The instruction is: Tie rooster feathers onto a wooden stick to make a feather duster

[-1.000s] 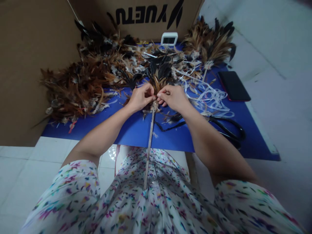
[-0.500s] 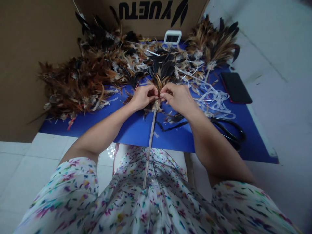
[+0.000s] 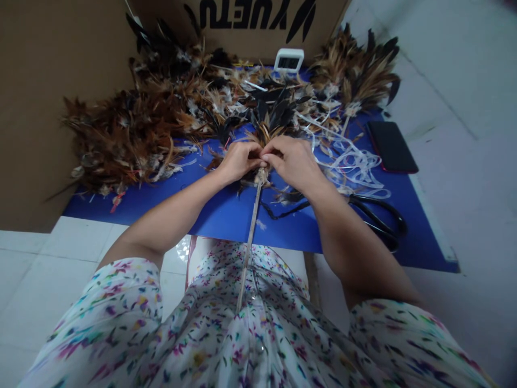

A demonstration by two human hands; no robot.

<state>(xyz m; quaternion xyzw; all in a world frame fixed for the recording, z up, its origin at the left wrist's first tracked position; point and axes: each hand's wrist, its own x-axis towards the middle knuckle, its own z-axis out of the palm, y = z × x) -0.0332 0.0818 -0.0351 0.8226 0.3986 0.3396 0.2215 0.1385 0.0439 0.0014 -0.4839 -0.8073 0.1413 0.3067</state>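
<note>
A feather duster with a thin stick handle [image 3: 251, 231] lies upright in view, its lower end against my floral clothing and its top over the table. Dark and golden-brown feathers [image 3: 272, 121] fan out from its upper end. My left hand [image 3: 241, 160] is closed in a pinch at the base of these feathers, from the left. From the other side my right hand [image 3: 294, 160] pinches the same spot, thumb and forefinger together, fingertips touching those of the left. The small bit between the fingertips is hidden.
Heaps of loose brown feathers [image 3: 125, 134] cover the blue table [image 3: 299, 226] at left and back. A feather bunch [image 3: 359, 70], tangled white plastic strip [image 3: 351, 161], black phone [image 3: 391, 146] and black-handled scissors [image 3: 379, 218] lie right. A small white clock [image 3: 288, 60] stands before a cardboard box [image 3: 250, 43].
My right hand has shifted slightly left, bringing its fingertips against those of my left hand at the feather base. The view has tilted a little.
</note>
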